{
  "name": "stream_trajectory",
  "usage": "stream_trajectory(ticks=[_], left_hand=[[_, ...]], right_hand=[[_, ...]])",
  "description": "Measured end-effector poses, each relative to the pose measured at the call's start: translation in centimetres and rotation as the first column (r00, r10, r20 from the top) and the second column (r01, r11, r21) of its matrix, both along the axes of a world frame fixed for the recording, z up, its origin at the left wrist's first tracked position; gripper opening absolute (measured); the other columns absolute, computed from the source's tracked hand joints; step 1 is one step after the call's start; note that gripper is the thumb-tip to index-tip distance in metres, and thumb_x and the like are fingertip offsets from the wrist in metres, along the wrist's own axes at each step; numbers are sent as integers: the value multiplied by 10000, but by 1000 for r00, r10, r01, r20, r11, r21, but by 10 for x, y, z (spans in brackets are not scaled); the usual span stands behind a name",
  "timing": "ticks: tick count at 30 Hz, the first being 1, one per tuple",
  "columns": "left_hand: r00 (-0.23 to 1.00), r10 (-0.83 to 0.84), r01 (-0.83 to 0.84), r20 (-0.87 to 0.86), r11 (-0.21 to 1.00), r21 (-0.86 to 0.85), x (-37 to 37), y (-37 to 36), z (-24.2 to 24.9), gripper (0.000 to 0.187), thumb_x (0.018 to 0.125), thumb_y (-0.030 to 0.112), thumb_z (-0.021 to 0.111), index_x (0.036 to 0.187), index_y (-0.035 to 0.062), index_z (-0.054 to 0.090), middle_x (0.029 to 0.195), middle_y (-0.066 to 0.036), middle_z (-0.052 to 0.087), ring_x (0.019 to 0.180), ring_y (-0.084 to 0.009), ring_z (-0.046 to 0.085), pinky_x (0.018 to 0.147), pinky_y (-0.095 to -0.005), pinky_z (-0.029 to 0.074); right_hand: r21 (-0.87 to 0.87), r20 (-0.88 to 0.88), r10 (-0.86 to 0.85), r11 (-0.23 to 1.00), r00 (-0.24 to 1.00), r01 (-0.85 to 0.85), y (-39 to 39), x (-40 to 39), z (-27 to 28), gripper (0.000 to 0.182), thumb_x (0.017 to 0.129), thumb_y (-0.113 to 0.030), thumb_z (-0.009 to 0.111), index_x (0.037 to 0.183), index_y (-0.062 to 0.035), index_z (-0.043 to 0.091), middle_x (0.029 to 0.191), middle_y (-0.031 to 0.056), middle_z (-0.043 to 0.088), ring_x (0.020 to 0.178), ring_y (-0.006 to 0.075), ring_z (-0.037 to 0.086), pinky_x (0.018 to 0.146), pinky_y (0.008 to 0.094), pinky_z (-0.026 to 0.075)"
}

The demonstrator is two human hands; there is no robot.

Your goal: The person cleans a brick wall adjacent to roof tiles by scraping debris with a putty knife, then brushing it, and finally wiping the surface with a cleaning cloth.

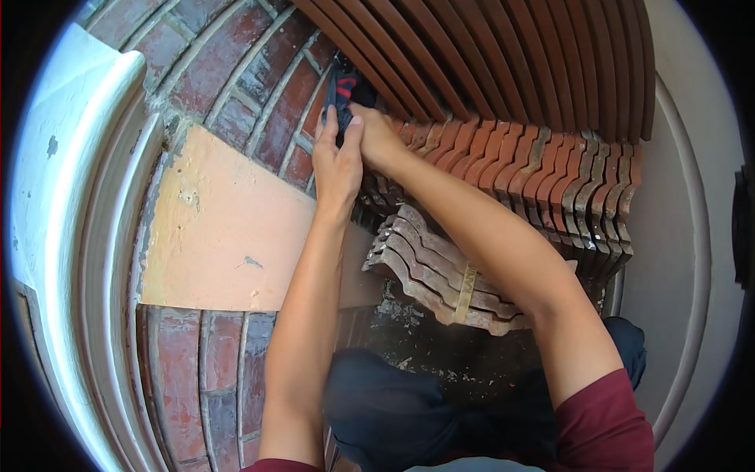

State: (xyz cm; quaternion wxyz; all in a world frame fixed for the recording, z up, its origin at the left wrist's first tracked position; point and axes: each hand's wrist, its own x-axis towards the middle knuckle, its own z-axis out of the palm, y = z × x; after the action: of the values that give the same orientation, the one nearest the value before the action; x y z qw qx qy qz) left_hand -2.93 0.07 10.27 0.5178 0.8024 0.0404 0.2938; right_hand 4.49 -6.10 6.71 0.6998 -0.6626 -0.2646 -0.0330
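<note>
Near the top centre of the frame, my left hand [338, 161] and right hand [379, 135] are both clamped on a dark tool [340, 88] beside the stacked roof tiles [503, 157] on the brick wall [236, 71]

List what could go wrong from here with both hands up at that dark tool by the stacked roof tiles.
1. Both hands, the left hand and the right hand, crowd the dark tool right against the upright row of tiles; a slip could pinch fingers on the tile edges.
2. The strapped bundle of tiles lies tilted under the right forearm; a nudge might shift it.
3. How firm either grip is cannot be seen, so the tool could drop.
</note>
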Motion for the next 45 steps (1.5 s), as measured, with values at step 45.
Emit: stream_trajectory(ticks=[45], left_hand=[[995, 36, -54, 91, 978, 200, -1, -8, -20, 871, 803, 355, 750, 1355, -215, 391, 1467, -367, 356, 1439, -393, 297, 1179, -381, 218]], right_hand=[[-379, 82, -222, 895, 972, 237, 24, 21, -15, 293, 913, -248, 578, 1069, -8, 636, 960, 205, 688, 919, 318, 674, 815, 392, 511]])
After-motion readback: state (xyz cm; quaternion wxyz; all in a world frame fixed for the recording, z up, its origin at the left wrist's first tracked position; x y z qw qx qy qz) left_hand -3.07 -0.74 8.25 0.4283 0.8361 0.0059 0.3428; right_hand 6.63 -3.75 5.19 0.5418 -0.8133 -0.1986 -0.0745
